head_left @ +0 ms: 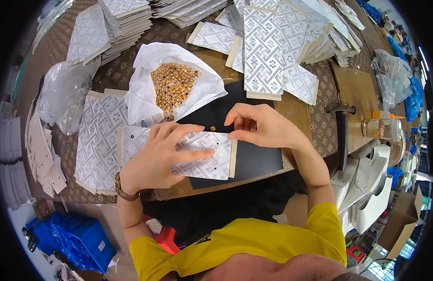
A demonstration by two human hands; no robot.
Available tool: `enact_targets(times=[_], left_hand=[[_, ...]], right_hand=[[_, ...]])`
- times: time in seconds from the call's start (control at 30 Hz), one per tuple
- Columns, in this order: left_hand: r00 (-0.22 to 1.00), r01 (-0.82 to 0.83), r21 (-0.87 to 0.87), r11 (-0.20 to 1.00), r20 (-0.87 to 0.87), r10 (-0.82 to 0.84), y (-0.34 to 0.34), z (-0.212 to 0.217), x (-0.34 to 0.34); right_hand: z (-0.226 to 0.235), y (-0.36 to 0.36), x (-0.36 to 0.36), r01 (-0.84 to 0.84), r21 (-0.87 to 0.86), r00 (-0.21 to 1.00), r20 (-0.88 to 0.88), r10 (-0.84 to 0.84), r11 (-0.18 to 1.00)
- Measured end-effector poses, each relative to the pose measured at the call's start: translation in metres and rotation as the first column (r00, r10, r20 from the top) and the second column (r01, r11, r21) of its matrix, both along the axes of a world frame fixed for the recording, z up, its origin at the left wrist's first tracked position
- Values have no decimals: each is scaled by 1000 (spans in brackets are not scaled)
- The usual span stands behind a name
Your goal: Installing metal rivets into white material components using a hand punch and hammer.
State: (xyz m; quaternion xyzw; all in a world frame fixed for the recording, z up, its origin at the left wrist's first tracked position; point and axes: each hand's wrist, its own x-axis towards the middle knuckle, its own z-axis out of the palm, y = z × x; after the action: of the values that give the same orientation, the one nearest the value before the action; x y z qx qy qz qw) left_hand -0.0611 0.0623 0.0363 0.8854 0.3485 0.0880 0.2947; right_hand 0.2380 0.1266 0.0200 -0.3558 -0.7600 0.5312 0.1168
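A grey-and-white patterned panel (209, 161) with cream end strips and several small dark holes or studs lies at the front of a black mat (261, 161). My left hand (162, 152) rests spread over its left part, pressing it down, with a watch on the wrist. My right hand (261, 124) is at the panel's right end. Its thumb lies by the upper right corner and its other fingers curl inward. Between index finger and thumb a gap shows, with nothing visible in it. A small gold-coloured stud (213, 129) sits by the panel's upper edge, between both hands.
Beyond my left hand, white wrapping (146, 63) holds a heap of gold studs (174, 84). Stacks of patterned panels (263, 51) line the far side. A clear plastic bag (69, 96) lies left. At right are a dark metal bar (344, 136) and white pieces (366, 182).
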Motion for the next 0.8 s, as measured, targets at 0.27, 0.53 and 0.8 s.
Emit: enact_targets(times=[0.27, 0.53, 0.8], left_hand=[[995, -103, 103, 989, -2, 104, 2, -5, 1], [994, -99, 106, 989, -29, 103, 1, -5, 2], [995, -89, 107, 990, -32, 93, 0, -6, 4]], right_hand=[[-15, -6, -11, 178, -71, 976, -117, -186, 981], [-19, -6, -15, 219, -65, 968, -111, -225, 974], [-27, -7, -15, 230, -18, 961, -151, -230, 973]])
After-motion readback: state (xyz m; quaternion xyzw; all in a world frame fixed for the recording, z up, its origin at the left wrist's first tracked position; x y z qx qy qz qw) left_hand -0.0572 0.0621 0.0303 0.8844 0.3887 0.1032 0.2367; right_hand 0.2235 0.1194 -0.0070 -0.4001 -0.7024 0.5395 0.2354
